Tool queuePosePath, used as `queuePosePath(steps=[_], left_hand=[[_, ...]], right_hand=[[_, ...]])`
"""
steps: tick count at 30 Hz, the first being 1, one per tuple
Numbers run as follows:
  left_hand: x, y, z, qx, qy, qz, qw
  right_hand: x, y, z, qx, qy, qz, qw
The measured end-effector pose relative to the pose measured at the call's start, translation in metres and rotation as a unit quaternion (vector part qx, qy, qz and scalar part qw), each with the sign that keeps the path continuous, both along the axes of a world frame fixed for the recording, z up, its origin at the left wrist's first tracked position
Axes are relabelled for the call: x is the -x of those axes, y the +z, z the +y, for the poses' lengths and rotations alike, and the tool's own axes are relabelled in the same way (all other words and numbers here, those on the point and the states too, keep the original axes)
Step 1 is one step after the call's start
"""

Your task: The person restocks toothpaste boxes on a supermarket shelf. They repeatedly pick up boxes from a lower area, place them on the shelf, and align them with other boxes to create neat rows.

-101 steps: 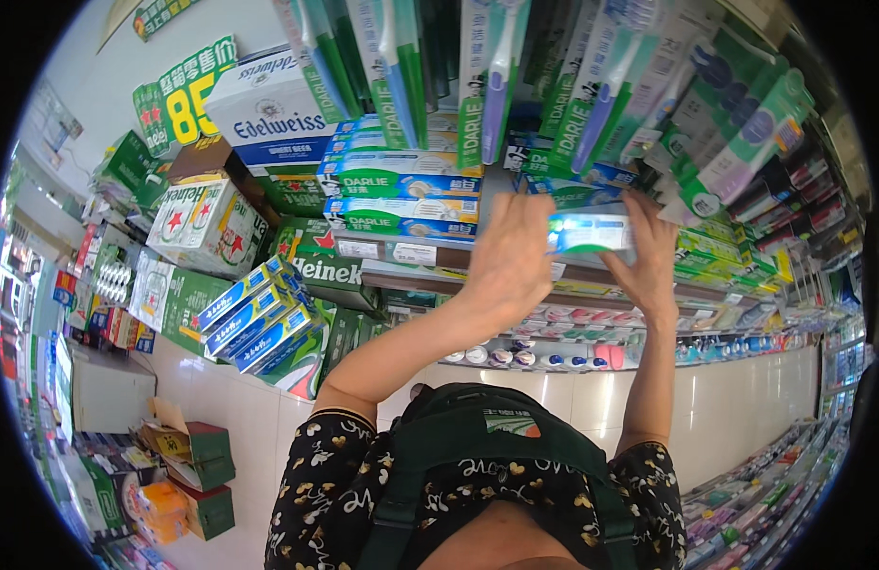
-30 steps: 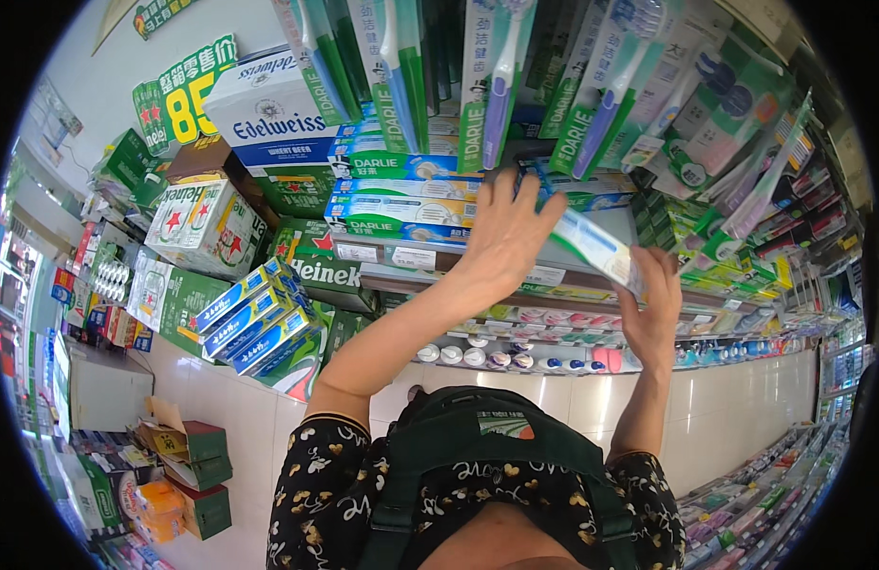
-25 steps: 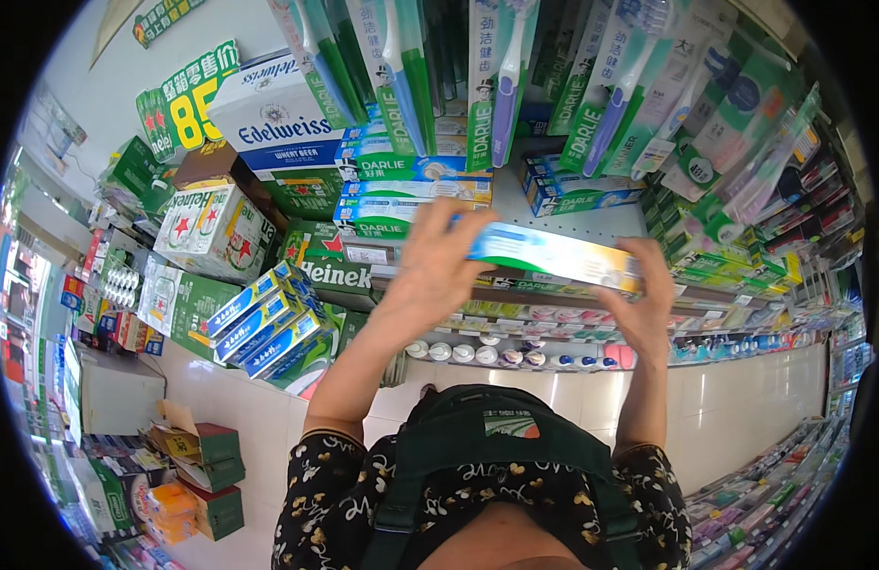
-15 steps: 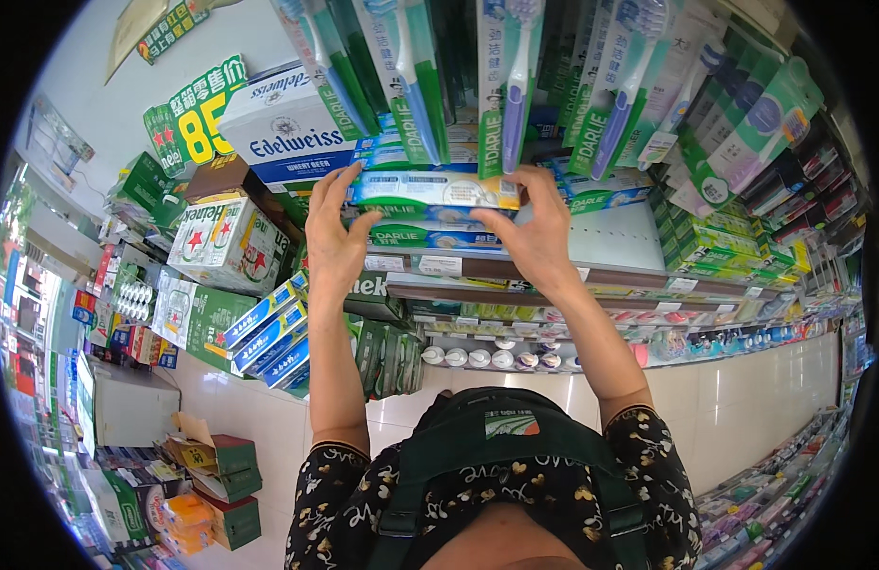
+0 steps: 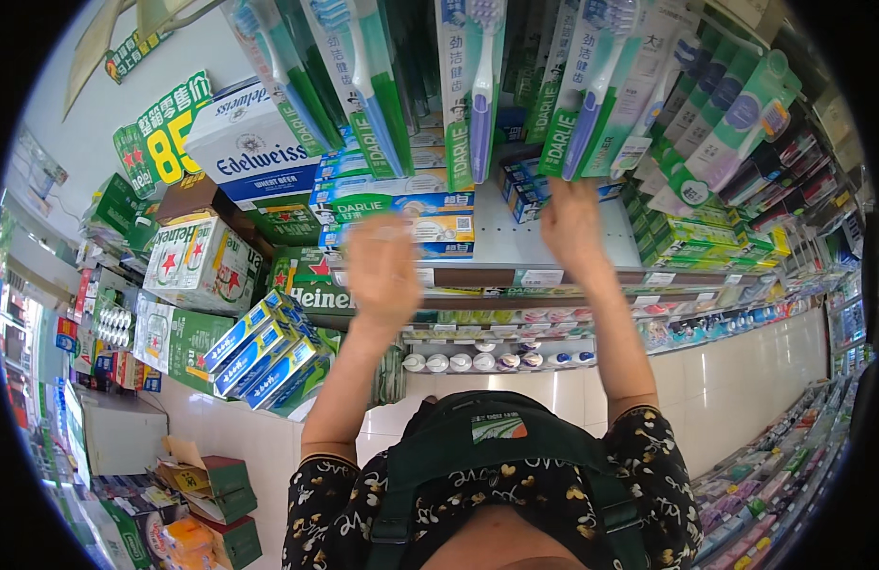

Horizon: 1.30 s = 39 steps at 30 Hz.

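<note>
A stack of blue, green and yellow toothpaste boxes (image 5: 444, 228) lies on the left part of the shelf. In front of it is my left hand (image 5: 381, 271), smeared by motion, so its fingers cannot be made out. My right hand (image 5: 571, 228) reaches over the shelf toward a smaller group of blue toothpaste boxes (image 5: 523, 195). Its fingertips are blurred and lie just under a hanging toothbrush pack (image 5: 584, 123); whether they touch a box I cannot tell. Another toothbrush pack (image 5: 477, 104) hangs in front of the left stack, covering part of it.
Green and yellow boxes (image 5: 682, 237) stand at the shelf's right end. Beer cartons (image 5: 259, 142) are piled to the left, with more toothpaste boxes (image 5: 267, 356) on a lower carton. A shelf edge (image 5: 496, 278) with price tags runs below my hands; bottles line the lower shelf.
Both hands have come off the toothpaste box they held at the stack. The left has drawn back toward me; the right has shifted right to the other boxes. The view has turned slightly.
</note>
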State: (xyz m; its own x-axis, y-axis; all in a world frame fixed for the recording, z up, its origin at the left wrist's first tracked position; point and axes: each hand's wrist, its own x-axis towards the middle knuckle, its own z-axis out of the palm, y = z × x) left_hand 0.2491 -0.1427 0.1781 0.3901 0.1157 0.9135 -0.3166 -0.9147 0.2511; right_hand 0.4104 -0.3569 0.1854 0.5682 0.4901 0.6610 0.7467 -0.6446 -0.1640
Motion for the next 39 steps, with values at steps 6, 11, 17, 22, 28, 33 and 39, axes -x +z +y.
queuePosePath(steps=[6, 11, 17, 22, 28, 33, 39], left_hand=[[-0.06, 0.009, -0.095, -0.045, -0.127, 0.235, 0.963], [-0.107, -0.025, -0.12, -0.064, 0.009, 0.272, 0.96], [-0.13, -0.013, -0.127, 0.006, 0.037, 0.318, 0.947], [-0.13, -0.006, -0.127, 0.053, 0.057, 0.317, 0.945], [-0.133, -0.004, -0.123, 0.056, 0.062, 0.307, 0.948], [-0.123, -0.011, -0.123, 0.045, -0.005, 0.321, 0.946], [-0.058, 0.03, -0.125, 0.019, -0.037, 0.248, 0.968]], right_hand=[[-0.053, 0.012, -0.051, 0.198, -0.005, 0.06, 0.978], [-0.027, 0.012, -0.061, 0.192, 0.03, 0.011, 0.981], [-0.031, 0.015, -0.071, 0.131, 0.074, 0.074, 0.986], [-0.022, 0.003, -0.086, 0.085, 0.076, 0.075, 0.991], [-0.011, -0.005, -0.094, 0.051, 0.063, 0.096, 0.992], [0.008, -0.004, -0.086, -0.033, 0.027, 0.068, 0.997], [0.019, -0.017, -0.091, -0.112, -0.029, 0.001, 0.993]])
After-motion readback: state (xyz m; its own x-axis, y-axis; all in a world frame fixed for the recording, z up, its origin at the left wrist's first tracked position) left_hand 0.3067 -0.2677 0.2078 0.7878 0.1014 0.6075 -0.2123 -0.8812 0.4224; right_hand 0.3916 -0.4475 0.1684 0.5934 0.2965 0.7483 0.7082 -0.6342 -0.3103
